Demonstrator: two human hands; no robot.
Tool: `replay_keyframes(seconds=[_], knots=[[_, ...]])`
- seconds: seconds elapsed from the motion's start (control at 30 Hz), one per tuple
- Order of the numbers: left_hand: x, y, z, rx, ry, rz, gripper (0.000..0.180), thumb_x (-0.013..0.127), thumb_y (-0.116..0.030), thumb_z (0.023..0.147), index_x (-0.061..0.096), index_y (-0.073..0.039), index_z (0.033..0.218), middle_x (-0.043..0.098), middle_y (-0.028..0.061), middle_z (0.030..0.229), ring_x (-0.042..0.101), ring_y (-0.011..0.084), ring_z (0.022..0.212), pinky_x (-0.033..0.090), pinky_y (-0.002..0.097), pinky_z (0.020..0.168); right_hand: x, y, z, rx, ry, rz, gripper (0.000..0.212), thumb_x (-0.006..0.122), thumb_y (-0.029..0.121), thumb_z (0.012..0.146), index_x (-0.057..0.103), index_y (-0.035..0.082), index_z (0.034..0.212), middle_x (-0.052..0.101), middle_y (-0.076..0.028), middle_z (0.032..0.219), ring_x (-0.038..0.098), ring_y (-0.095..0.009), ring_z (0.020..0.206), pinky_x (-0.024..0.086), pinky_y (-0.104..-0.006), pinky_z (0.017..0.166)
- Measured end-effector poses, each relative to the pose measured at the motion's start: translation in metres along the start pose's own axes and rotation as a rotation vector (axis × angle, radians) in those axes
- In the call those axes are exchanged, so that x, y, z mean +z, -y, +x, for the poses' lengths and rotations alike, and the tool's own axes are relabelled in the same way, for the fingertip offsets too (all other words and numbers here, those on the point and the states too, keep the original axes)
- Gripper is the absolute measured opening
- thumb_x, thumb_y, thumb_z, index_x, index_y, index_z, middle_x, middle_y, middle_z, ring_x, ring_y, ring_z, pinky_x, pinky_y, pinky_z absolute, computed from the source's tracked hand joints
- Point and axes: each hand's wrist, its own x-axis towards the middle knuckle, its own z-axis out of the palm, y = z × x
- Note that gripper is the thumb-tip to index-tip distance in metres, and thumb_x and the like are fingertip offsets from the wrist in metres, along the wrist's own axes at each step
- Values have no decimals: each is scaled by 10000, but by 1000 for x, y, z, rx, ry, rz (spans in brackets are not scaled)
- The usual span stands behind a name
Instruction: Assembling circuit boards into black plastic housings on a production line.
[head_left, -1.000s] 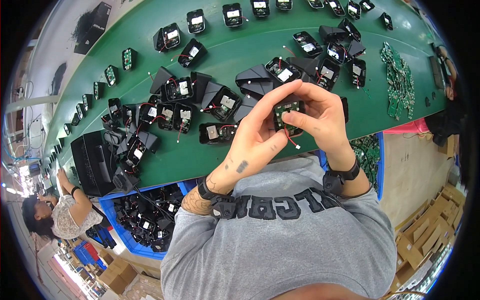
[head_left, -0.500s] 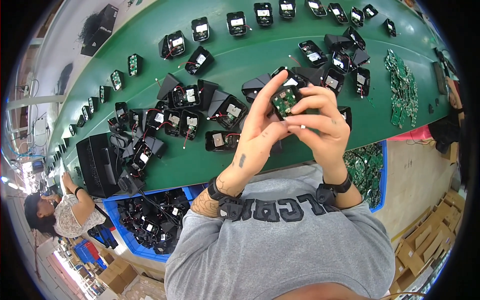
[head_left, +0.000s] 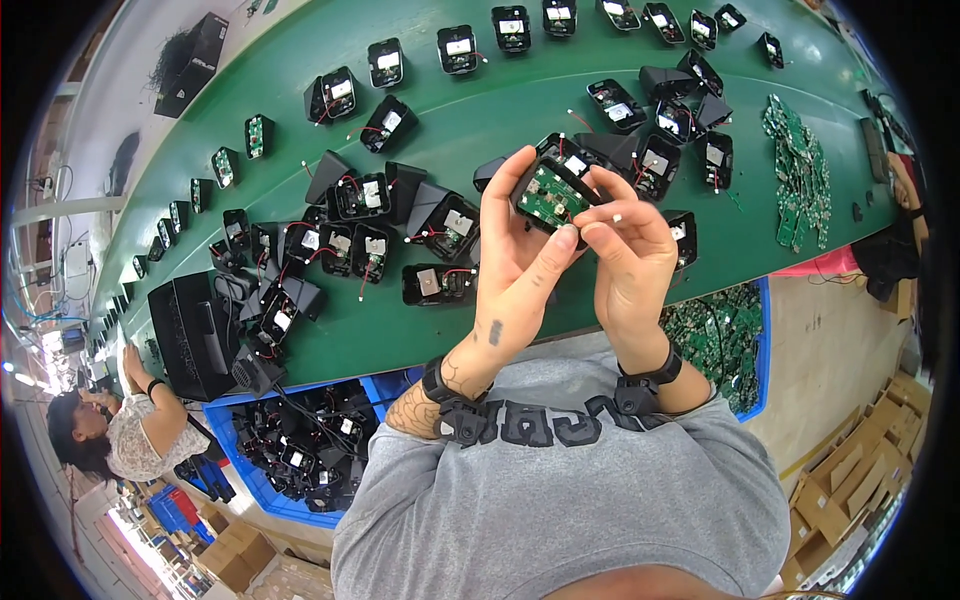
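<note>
My left hand [head_left: 512, 275] is closed around a black plastic housing, thumb along its near edge and index finger along its far left side. A green circuit board [head_left: 550, 197] lies in the open face of this housing, which is tilted toward me. At the board's near right corner, the thumb and index finger of my right hand [head_left: 635, 250] pinch together on a thin wire lead. A small white plug [head_left: 617, 218] on the lead shows against the right fingers; the rest of the lead is mostly hidden. Behind my hands lies another black housing [head_left: 565, 150].
Many black housings with red leads, such as this one [head_left: 437, 284], cover the green bench [head_left: 420, 345]. Loose circuit boards [head_left: 798, 180] are heaped at right. Blue bins of housings [head_left: 300, 450] and boards [head_left: 725, 350] stand below the near edge. Another person [head_left: 150, 430] works at far left.
The housing has turned and tilted, so more of its board shows. My right fingers have shifted from over the board to its near right corner. The white plug has moved up with them.
</note>
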Motion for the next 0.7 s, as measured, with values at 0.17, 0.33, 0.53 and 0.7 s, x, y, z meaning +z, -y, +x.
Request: replay_keyframes(seconds=[0.17, 0.33, 0.53, 0.7], knots=[[-8, 2, 0, 38, 11, 229, 657, 653, -15, 863, 268, -72, 1393, 450, 116, 1272, 513, 177, 1138, 489, 309, 917, -10, 3, 7, -23, 61, -14, 98, 653, -28, 829, 676, 4, 919, 677, -99, 903, 515, -280, 1156, 392, -426, 1010], [-9, -8, -2, -62, -18, 306, 581, 670, -8, 834, 327, -50, 1301, 521, 143, 1173, 631, 155, 897, 535, 217, 678, -22, 3, 17, -233, 142, -357, 96, 647, 0, 813, 693, 17, 895, 681, -56, 861, 534, -251, 1073, 364, -463, 1013], [-10, -21, 2, -281, -17, 97, 481, 562, 25, 821, 358, -27, 1254, 590, 141, 1075, 658, 195, 861, 576, 267, 545, -21, 24, 28, -318, 361, -649, 49, 614, 76, 822, 637, 33, 819, 601, -58, 830, 513, -277, 1052, 295, -539, 1077], [-10, -15, -1, -81, -115, 230, 415, 563, 83, 831, 357, -32, 1172, 569, 140, 1094, 662, 154, 835, 586, 258, 685, -10, 34, 26, -350, 415, -948, 104, 653, 71, 660, 579, 62, 733, 519, -89, 1043, 466, -351, 1179, 358, -470, 972]])
